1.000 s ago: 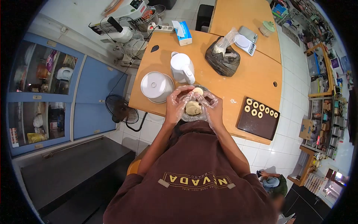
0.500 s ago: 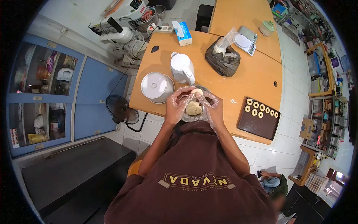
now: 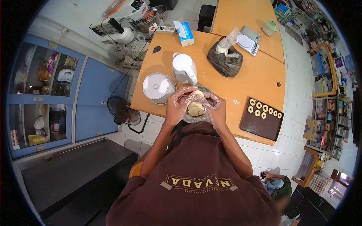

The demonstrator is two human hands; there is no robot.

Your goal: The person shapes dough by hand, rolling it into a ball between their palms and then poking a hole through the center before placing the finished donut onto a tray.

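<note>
Between the fingertips of my left hand [image 3: 180,103] and my right hand [image 3: 213,107] is a small round piece of dough [image 3: 198,93]. Both hands are dusted with white flour and closed on it from either side. Just below them, a larger lump of dough [image 3: 196,109] rests in a bowl [image 3: 193,119] at the table's near edge. Part of the bowl is hidden by my hands. On the right, a dark baking tray [image 3: 261,125] carries several dough rings [image 3: 257,113] in rows along its far part.
A white pitcher [image 3: 184,67] and a lidded white tub [image 3: 156,87] stand close to my left hand on the wooden table [image 3: 203,52]. Farther back are a black plastic bag [image 3: 226,64], a kitchen scale [image 3: 247,43] and a tissue pack [image 3: 185,37]. A person [image 3: 279,186] sits at lower right.
The fingers have shifted slightly around the small dough piece, and less of it shows now. Everything on the table stays where it was.
</note>
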